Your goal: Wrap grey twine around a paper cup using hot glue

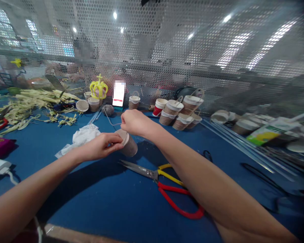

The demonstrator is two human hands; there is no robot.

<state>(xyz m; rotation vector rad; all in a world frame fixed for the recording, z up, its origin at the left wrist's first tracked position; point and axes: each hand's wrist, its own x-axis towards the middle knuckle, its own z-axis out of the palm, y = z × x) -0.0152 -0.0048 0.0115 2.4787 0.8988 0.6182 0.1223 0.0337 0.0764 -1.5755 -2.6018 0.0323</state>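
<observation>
Scissors with red and yellow handles lay closest on the blue counter, and just beyond them the brown twine-wrapped paper cup sat tilted between both hands, rim up-left, base slanting toward the scissors. Left hand had fingers pinched on the rim from the left; right hand, just above, had fingers curled shut on a thin grey strand from the grey twine ball.

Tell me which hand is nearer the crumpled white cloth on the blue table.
Left. The left hand lies just right of the white cloth; the right hand is farther right, over the paper cup.
</observation>
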